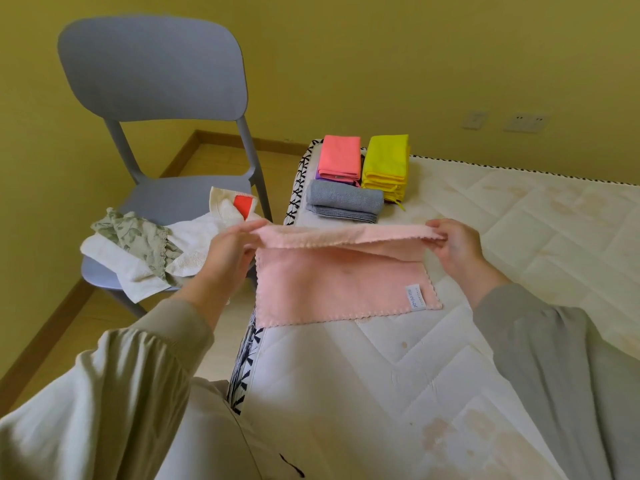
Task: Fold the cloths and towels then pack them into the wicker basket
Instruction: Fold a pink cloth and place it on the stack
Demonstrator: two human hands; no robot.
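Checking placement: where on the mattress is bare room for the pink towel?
Bare mattress lies right of the yellow stack and nearer than the pink towel. The far left corner is crowded with folded stacks; the chair seat holds unfolded cloths.

two hands [227,252] [457,249], one chair [152,67], one pink towel [339,289]

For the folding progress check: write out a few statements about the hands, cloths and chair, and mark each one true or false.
1. The left hand and the right hand both pinch the pale pink cloth. True.
2. Unfolded cloths are heaped on the chair. True.
3. The yellow stack lies on the chair. False: it lies on the mattress, beside the coral cloth.
4. A wicker basket stands on the mattress. False: no basket is in view.
5. The grey towel is spread out flat. False: it is folded.
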